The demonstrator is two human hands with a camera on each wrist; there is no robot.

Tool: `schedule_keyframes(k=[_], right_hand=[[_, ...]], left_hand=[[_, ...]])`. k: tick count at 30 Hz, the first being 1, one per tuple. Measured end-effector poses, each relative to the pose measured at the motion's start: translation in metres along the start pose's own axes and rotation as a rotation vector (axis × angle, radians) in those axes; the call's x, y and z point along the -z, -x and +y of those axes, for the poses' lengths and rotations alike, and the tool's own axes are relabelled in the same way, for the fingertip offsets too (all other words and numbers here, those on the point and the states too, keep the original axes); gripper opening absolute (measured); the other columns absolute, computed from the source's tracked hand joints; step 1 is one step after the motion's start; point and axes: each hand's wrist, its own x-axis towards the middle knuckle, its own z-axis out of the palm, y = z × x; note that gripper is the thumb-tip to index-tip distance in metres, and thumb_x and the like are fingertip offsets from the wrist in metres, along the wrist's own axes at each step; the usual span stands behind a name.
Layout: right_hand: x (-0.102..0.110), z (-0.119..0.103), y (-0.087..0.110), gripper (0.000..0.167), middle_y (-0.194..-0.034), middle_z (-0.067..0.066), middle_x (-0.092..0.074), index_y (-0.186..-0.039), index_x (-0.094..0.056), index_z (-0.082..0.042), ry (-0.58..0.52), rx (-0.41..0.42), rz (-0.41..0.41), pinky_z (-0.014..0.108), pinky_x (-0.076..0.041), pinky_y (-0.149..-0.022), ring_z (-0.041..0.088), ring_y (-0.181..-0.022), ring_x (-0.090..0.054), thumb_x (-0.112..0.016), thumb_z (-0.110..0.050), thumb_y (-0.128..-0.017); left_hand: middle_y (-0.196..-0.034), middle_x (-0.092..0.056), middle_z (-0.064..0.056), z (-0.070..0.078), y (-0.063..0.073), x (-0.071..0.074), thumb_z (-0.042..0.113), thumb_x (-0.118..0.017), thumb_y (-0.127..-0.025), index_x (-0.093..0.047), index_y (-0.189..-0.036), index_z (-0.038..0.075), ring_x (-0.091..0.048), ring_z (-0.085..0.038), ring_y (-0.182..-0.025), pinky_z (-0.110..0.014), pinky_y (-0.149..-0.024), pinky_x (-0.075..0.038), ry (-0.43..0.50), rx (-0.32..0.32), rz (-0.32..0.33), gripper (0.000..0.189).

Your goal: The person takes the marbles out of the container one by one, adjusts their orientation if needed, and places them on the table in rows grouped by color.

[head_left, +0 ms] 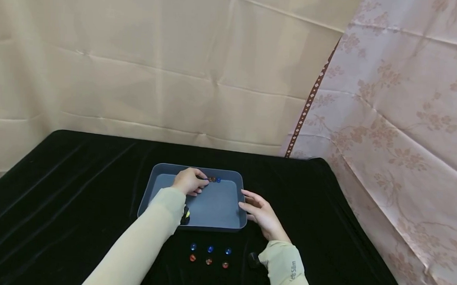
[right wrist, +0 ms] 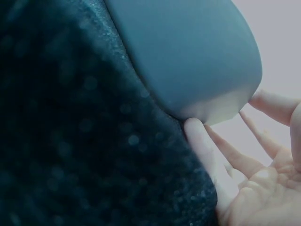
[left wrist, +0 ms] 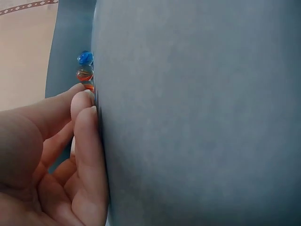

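Observation:
A blue-grey tray (head_left: pixel 213 208) lies on the black cloth. My left hand (head_left: pixel 189 181) reaches into it at the far wall, thumb and fingertips pinched at the left end of a short row of glass marbles. In the left wrist view a blue marble (left wrist: pixel 85 58) and an orange-striped marble (left wrist: pixel 84 74) stand out beyond the fingertips (left wrist: pixel 81 100); another orange one is partly covered, and the pinched marble is mostly hidden. On the tray's right side, my right hand (head_left: pixel 261 211) touches the wall with fairly straight, spread fingers (right wrist: pixel 202 136).
In front of the tray, three blue marbles (head_left: pixel 210 248) form a row on the black cloth (head_left: pixel 94 195), with three orange marbles (head_left: pixel 208 261) in a row nearer me. A beige curtain (head_left: pixel 178 71) hangs behind the table, and a flowered curtain (head_left: pixel 401 104) on the right.

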Motion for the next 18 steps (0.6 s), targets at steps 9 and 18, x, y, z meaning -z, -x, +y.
schedule_keyframes(k=[9, 18], right_hand=[[-0.0016, 0.0002, 0.0004, 0.048, -0.141, 0.019, -0.053, -0.139, -0.055, -0.014, -0.004, -0.002, 0.002, 0.042, -0.055, -0.093, 0.021, -0.107, -0.066, -0.067, -0.02, -0.094], [-0.0006, 0.0004, 0.0011, 0.049, -0.142, 0.019, -0.052, -0.14, -0.055, -0.014, -0.001, 0.005, -0.008, 0.044, -0.053, -0.096, 0.024, -0.112, -0.064, -0.067, -0.021, -0.093]], left_hand=[[-0.082, -0.068, -0.006, -0.0058, -0.0047, 0.0015, 0.025, -0.072, -0.091, -0.072, -0.101, 0.01, -0.064, -0.013, -0.063, -0.023, -0.054, -0.055, 0.056, 0.026, -0.002, 0.018], [-0.098, -0.073, -0.008, 0.0014, 0.0023, 0.0055, 0.026, -0.072, -0.091, -0.073, -0.099, 0.009, -0.066, -0.015, -0.069, -0.026, -0.059, -0.057, 0.119, 0.014, -0.044, 0.018]])
